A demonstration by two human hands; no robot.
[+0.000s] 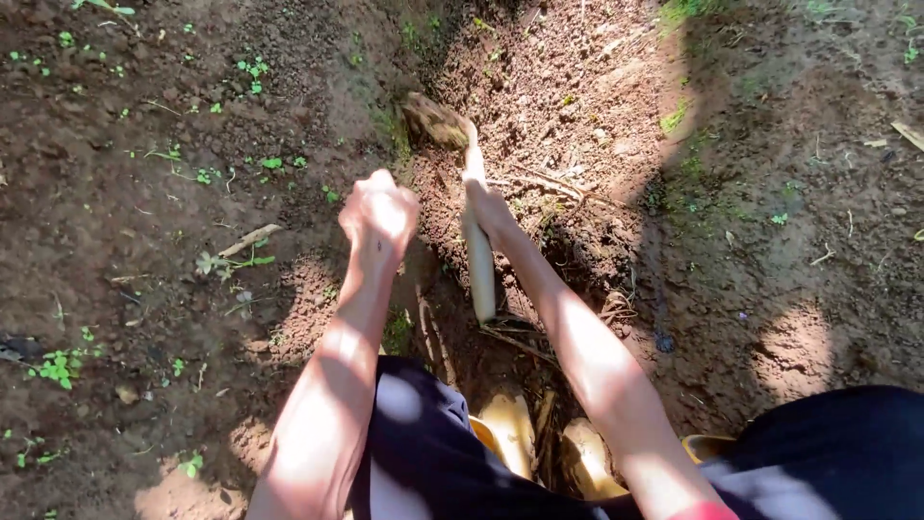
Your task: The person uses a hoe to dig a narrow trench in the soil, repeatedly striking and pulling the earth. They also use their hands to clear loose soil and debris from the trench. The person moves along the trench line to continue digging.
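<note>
A short hoe with a pale wooden handle (478, 265) and a dirt-caked blade (435, 121) points away from me into loose brown soil. My right hand (487, 204) is wrapped around the handle about midway along it. My left hand (378, 215) hovers just left of the handle with its fingers curled into a fist, holding nothing that I can see. The blade rests on the edge of a dug trench of crumbly earth (553, 106).
Small green weeds (252, 69) dot the packed soil on the left. Thin roots (544, 183) and dry twigs (248, 239) lie around the trench. My bare feet in yellow sandals (510, 433) stand below, and my dark shorts (433, 453) fill the bottom edge.
</note>
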